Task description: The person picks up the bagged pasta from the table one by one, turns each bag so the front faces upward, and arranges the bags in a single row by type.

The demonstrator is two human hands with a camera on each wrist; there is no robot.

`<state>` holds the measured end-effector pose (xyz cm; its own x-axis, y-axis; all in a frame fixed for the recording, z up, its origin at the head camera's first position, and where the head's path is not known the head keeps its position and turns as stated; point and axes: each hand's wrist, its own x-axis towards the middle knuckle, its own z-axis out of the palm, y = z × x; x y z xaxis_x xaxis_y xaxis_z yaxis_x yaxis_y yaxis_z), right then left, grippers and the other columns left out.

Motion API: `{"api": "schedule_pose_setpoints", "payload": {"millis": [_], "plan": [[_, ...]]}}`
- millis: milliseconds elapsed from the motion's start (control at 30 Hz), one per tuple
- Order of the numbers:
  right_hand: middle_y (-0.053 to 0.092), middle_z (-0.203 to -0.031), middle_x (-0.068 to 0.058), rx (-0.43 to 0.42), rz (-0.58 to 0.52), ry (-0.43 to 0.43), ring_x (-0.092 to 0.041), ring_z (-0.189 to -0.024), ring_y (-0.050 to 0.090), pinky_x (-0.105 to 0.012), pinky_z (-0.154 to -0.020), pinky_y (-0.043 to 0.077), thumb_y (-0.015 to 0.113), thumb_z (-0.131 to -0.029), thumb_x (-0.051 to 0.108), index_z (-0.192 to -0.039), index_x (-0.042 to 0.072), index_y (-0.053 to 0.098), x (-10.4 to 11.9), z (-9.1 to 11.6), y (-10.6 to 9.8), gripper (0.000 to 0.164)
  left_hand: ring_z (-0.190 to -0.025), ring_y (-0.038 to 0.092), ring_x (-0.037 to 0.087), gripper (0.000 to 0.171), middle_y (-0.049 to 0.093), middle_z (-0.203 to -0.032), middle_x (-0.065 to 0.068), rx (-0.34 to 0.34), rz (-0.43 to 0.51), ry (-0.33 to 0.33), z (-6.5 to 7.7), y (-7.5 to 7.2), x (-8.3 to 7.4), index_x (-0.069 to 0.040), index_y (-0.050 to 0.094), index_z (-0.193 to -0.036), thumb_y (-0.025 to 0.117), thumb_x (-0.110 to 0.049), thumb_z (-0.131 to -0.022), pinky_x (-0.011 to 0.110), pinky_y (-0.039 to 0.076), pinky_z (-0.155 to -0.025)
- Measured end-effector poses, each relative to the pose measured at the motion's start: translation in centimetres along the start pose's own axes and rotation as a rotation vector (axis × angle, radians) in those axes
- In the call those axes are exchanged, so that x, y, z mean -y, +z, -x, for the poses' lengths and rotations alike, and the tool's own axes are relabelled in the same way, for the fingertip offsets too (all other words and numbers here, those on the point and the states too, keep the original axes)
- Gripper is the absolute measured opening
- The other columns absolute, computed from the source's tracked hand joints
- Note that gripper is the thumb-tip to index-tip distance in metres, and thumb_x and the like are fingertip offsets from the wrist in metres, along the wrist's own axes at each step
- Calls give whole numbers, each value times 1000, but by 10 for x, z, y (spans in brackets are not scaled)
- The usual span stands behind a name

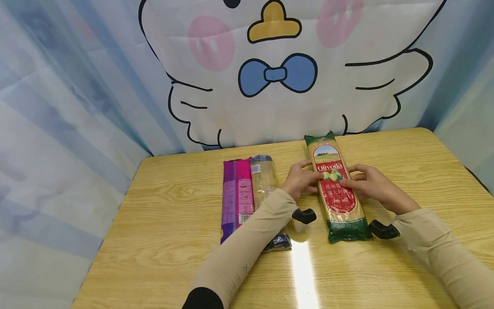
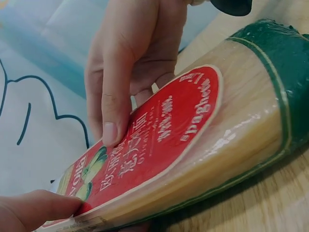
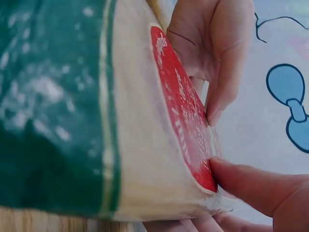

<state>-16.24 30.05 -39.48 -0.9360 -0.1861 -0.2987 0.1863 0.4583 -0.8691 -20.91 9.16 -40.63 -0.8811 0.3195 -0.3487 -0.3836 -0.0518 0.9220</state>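
A long spaghetti pack (image 1: 337, 201) with a red label and green ends lies lengthwise on the right half of the table, in both hands. From its left side the left hand (image 1: 300, 179) grips it, thumb on the label's edge. On the opposite side the right hand (image 1: 373, 187) holds it, its thumb pressing on the red label. The left wrist view has the left thumb (image 2: 43, 208) on the pack's near edge. Fingers (image 3: 193, 225) of the right hand reach under the pack in the right wrist view. Parts of both hands' fingers are hidden.
Left of the hands, a pink and purple packet (image 1: 234, 193) lies beside a clear pasta pack (image 1: 264, 177) with dark blue ends, partly covered by the left forearm. Behind the wooden table (image 1: 166, 214) hangs a printed curtain (image 1: 278, 111). Black camera mounts sit at both wrists.
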Motion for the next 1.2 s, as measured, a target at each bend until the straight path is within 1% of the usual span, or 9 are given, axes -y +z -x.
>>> {"api": "schedule_pose_setpoints", "payload": {"millis": [200,533,600,667,767,867,967,1100,1200], "plan": [[60,-122,-32,-4,44,9,-17,-83,69,-34,-67,61,59,-101,33,-145,-10,28,-2,0,0,69,-91,73,35,60,74,-97,16,-14,-13,-9,-2,4,3,-11,51,-143,71,-1,-88,46,62,-72],[58,-122,-34,-5,83,7,-17,-82,68,-34,-66,61,55,-103,30,-145,-14,26,-3,-1,-1,68,-94,73,35,59,74,-99,16,-5,-2,-6,-5,5,5,-13,53,-143,69,1,-88,47,62,-75],[58,-121,-34,-24,111,-3,-18,-83,68,-33,-66,60,56,-102,30,-144,-14,29,-3,0,-1,67,-93,72,37,58,74,-99,15,-8,-17,12,-4,5,4,-12,53,-143,69,2,-89,46,62,-73],[59,-120,-35,-60,167,-33,-21,-85,69,-32,-66,60,59,-101,28,-141,-16,34,-3,2,-1,64,-91,72,39,57,73,-99,14,-30,-56,45,-2,4,3,-11,54,-142,68,3,-89,46,63,-71],[61,-116,-34,-133,278,-92,-31,-90,69,-32,-65,60,62,-99,23,-135,-16,43,-3,4,0,56,-88,71,43,54,71,-99,14,-78,-135,102,1,1,0,-10,57,-140,67,6,-89,49,62,-71],[61,-113,-32,-188,352,-138,-40,-96,66,-36,-67,60,64,-98,20,-130,-16,48,-1,6,1,51,-89,70,42,50,69,-103,15,-99,-184,128,4,-2,-4,-10,60,-137,66,5,-90,50,62,-73],[61,-113,-32,-211,367,-153,-43,-99,64,-41,-70,60,64,-97,22,-128,-14,50,4,6,3,49,-93,70,41,47,69,-107,17,-88,-182,134,6,-5,-7,-9,61,-136,67,4,-90,50,61,-77],[60,-115,-32,-219,366,-158,-44,-102,62,-42,-72,60,64,-97,23,-128,-14,50,12,5,8,50,-97,70,41,45,69,-110,18,-70,-186,138,8,-9,-9,-7,61,-135,67,3,-91,49,61,-79],[59,-117,-32,-231,368,-172,-43,-103,61,-44,-74,60,64,-97,22,-128,-13,50,18,5,14,49,-100,69,39,45,68,-112,17,-57,-198,149,12,-15,-12,-5,60,-135,67,2,-91,48,61,-80]]}}
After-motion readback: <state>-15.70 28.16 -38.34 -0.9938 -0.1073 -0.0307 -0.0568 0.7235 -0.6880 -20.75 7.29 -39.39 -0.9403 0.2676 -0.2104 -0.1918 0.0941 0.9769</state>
